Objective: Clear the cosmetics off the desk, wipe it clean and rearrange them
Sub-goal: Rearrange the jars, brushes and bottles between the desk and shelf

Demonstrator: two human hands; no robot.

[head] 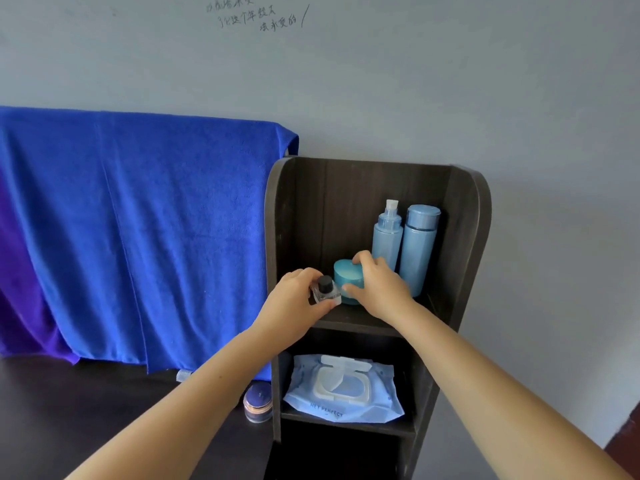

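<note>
A dark wooden shelf unit (471, 216) stands at the right end of the dark desk (69, 410). On its top shelf my left hand (294, 303) grips a small clear square bottle with a black cap (325, 291). Right beside it my right hand (377, 284) wraps around a round teal jar (346, 275). Behind the jar stand a light blue spray bottle (387, 237) and a light blue capped bottle (419, 244), both upright. A small round jar with a dark blue lid (258, 403) sits on the desk against the shelf's left side.
A pack of wet wipes (343, 389) lies on the middle shelf. A large blue towel (138, 220) hangs behind the desk, with a purple cloth (20, 306) at its left. A small clear item (183, 375) peeks out under the towel's hem. Grey wall behind.
</note>
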